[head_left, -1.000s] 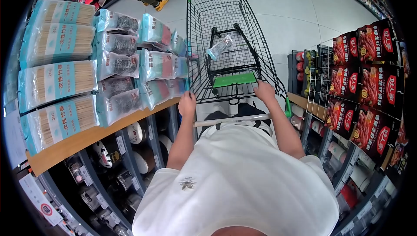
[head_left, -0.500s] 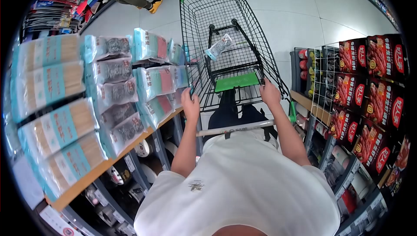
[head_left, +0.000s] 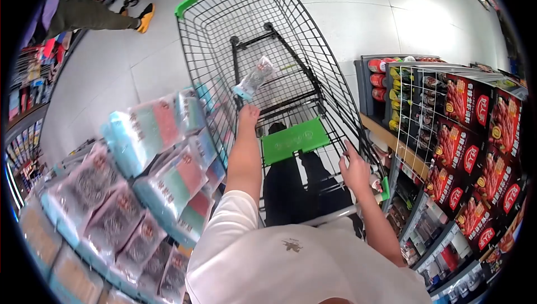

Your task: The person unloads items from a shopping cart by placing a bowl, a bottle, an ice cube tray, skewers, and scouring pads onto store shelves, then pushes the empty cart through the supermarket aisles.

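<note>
From where I sit, the packet lies slantwise in the cart, just above the middle of the frame, its blue end toward the lower left. My left hand is right below that end, with its fingers curled; I cannot tell whether they touch or pinch anything. My right hand, right of center, has its fingers loosely spread near the cart's right side. Between the hands sits the green flap, and the handle runs below, partly hidden by my right forearm. Striped packs stand at left, with packs of dark coils below them. On the right, red packs hang beside a wire rack. At upper left, another person's shoe rests on the floor.
</note>
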A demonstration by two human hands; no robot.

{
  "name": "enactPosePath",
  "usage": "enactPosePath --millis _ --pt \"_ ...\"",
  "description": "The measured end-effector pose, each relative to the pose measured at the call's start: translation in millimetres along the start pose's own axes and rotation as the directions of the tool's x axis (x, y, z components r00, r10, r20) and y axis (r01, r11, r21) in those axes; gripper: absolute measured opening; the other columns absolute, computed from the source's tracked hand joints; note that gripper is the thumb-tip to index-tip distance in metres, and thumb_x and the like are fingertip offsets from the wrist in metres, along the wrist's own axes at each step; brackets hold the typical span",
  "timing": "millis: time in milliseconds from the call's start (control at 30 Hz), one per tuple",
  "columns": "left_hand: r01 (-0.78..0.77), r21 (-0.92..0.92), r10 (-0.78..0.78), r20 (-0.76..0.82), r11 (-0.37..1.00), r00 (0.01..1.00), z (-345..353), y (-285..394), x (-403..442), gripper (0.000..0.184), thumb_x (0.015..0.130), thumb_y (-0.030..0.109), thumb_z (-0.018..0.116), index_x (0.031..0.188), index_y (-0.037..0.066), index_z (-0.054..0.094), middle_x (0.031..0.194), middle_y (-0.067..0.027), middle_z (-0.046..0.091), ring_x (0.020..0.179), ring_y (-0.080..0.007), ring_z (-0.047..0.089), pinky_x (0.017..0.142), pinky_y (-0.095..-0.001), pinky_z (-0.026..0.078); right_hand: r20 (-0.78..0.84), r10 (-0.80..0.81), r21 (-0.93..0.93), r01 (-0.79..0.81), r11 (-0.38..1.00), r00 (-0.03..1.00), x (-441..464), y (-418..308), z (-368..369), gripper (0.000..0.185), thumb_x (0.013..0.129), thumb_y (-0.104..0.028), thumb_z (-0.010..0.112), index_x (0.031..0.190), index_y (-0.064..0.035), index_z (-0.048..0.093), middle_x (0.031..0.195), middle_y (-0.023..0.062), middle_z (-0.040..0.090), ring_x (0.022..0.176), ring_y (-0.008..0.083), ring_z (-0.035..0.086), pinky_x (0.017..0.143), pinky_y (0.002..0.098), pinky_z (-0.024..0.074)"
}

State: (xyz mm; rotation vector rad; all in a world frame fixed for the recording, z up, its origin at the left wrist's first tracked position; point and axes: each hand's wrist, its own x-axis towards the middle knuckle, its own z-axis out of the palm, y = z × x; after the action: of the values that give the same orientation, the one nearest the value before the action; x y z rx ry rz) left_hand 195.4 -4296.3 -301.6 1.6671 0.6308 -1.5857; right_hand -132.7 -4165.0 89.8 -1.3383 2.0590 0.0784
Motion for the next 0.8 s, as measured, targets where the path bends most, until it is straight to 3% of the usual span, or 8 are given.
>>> enactPosePath --millis 167,200,267,333,367,467,600,800 --pt "-0.01 -0.119 -0.003 -0.108 0.993 0.994 3 -7 106 0.019 0.097 0.019 0.056 0.102 0.003 0.047 0.087 -0.0073 0.039 0.085 -0.0247 0.048 0.078 -0.0451 0.052 -0.026 0.008 -0.004 -0.008 1.0 1.0 6 -4 -1 0.058 0.087 -0.016 0.063 0.142 -0.0126 0.048 0.1 0.0107 0.072 0.081 0.0351 0.069 0.072 0.0446 0.0552" --pt "0.054 -0.093 -0.062 -0.09 0.994 0.994 2 -5 118 0.028 0.095 0.022 0.06 0.115 0.005 0.05 0.105 -0.0103 0.048 0.099 -0.0257 0.051 0.086 -0.0457 0.052 -0.019 0.016 -0.01 -0.016 1.0 1.0 7 -5 0 0.058 0.087 -0.016 0.063 0.142 -0.0124 0.048 0.1 0.0104 0.072 0.08 0.035 0.069 0.071 0.0444 0.0552" --pt "-0.112 0.01 0.112 0.035 0.994 0.993 3 -8 125 0.038 0.095 0.025 0.064 0.128 0.01 0.052 0.132 -0.0109 0.047 0.117 -0.0259 0.049 0.093 -0.0455 0.05 -0.015 0.025 -0.007 -0.025 1.0 1.0 8 -7 1 0.059 0.086 -0.015 0.063 0.143 -0.0116 0.048 0.1 0.0091 0.072 0.077 0.0333 0.069 0.071 0.043 0.0544" --pt "-0.004 -0.243 -0.017 -0.084 0.97 0.996 25 0 101 0.048 0.095 0.025 0.065 0.138 0.013 0.049 0.147 -0.0079 0.042 0.127 -0.0253 0.046 0.098 -0.0443 0.049 0.057 0.118 0.023 -0.119 0.993 0.991 9 -16 -5 0.06 0.086 -0.014 0.063 0.143 -0.0107 0.048 0.1 0.0087 0.073 0.087 0.0339 0.069 0.079 0.0426 0.0532" --pt "-0.087 -0.273 0.093 0.009 0.958 0.996 26 -4 92 0.05 0.094 0.022 0.067 0.139 0.012 0.048 0.142 -0.0065 0.046 0.126 -0.0263 0.046 0.099 -0.043 0.049 0.062 0.118 0.019 -0.119 0.993 0.991 9 -17 -5 0.06 0.086 -0.015 0.062 0.144 -0.0119 0.047 0.102 0.0078 0.073 0.088 0.0333 0.069 0.078 0.042 0.0528" --pt "-0.141 -0.224 0.14 -0.021 0.964 0.99 19 -18 123 0.044 0.095 0.019 0.066 0.135 0.009 0.05 0.135 -0.0074 0.05 0.121 -0.0274 0.049 0.095 -0.042 0.051 -0.032 -0.022 -0.045 0.02 0.999 0.999 6 -10 1 0.058 0.086 -0.014 0.064 0.142 -0.0116 0.049 0.101 0.0074 0.072 0.057 0.0284 0.065 0.061 0.0402 0.0539" --pt "-0.152 -0.227 0.113 -0.178 0.962 0.978 53 -7 44 0.038 0.096 0.018 0.064 0.13 0.005 0.052 0.13 -0.0092 0.052 0.114 -0.0278 0.053 0.089 -0.0414 0.053 -0.039 -0.018 0.002 0.018 1.0 0.999 0 -3 5 0.058 0.088 -0.017 0.062 0.143 -0.0115 0.048 0.103 0.0079 0.072 0.077 0.0309 0.07 0.069 0.0424 0.0548" --pt "-0.506 -0.227 0.535 0.093 0.832 0.84 96 -1 -100 0.023 0.1 0.014 0.059 0.119 0.002 0.055 0.112 -0.0086 0.061 0.104 -0.019 0.06 0.087 -0.0342 0.052 0.004 0.025 0.019 -0.025 1.0 1.0 -7 2 3 0.054 0.088 -0.02 0.059 0.141 -0.0108 0.05 0.101 0.0091 0.072 0.085 0.0332 0.069 0.074 0.0455 0.0547"
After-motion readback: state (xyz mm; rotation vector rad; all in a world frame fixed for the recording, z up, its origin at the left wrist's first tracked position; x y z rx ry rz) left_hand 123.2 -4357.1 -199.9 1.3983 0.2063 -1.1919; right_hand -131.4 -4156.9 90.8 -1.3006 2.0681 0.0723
